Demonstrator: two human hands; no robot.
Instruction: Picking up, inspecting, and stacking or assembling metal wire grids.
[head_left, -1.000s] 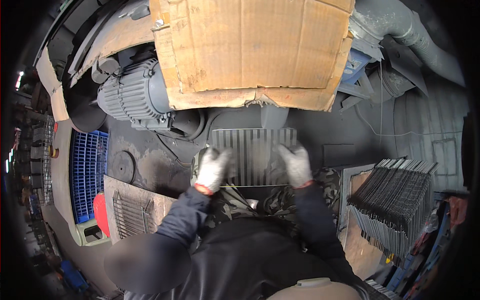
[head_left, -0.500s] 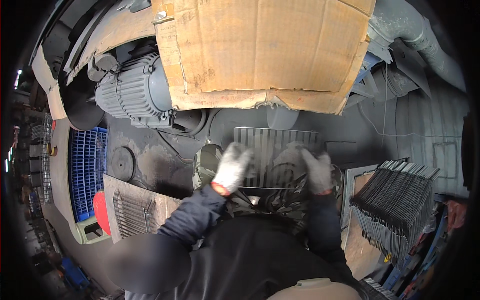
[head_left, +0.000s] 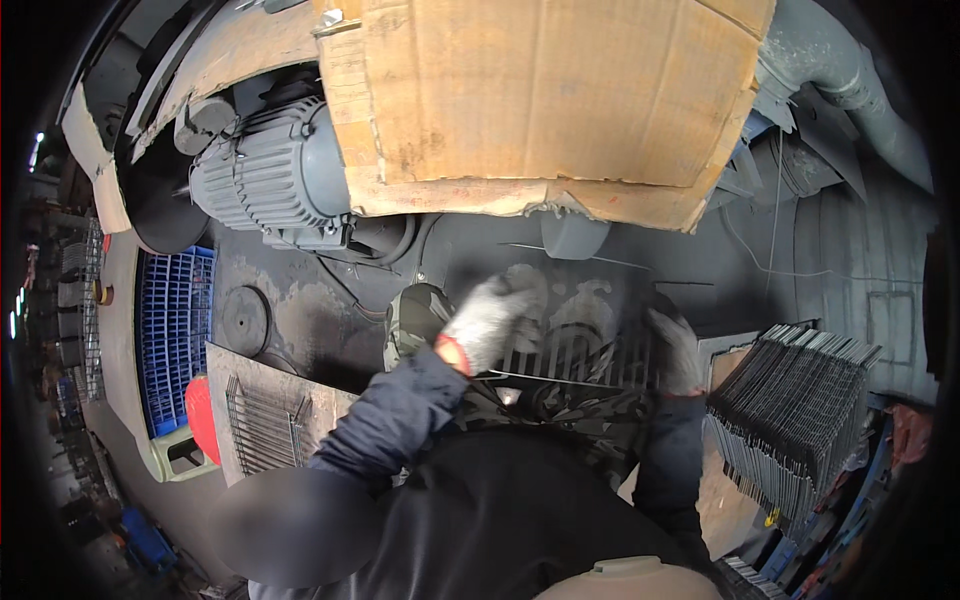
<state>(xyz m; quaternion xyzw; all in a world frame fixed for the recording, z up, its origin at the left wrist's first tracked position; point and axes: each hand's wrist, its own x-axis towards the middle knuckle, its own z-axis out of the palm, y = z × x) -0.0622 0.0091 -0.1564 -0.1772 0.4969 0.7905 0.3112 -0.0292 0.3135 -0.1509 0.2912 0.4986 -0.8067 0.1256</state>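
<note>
A flat wire rack (head_left: 590,368) of parallel bars is in front of me over my lap, smeared by motion. My left hand (head_left: 492,320), in a whitish work glove, grips its left side. At its right side my right hand (head_left: 676,345), gloved too, holds on with blurred fingers. The rack's near rim shows as a thin line, while much of its far part fades into the dark surface behind. On my right stands a thick stack of similar wire racks (head_left: 785,415). A few more racks (head_left: 265,425) lie on a board to my left.
A large cardboard sheet (head_left: 530,90) hangs ahead, above a grey cup-like part (head_left: 575,238). A grey finned motor (head_left: 255,180) sits at the far left. Nearer are a blue plastic crate (head_left: 178,340) and a red round object (head_left: 203,420). A thick duct (head_left: 835,60) runs at the far right.
The rack has tilted and dropped nearer my lap. My left hand has moved right and slightly away from me; my right hand has shifted right.
</note>
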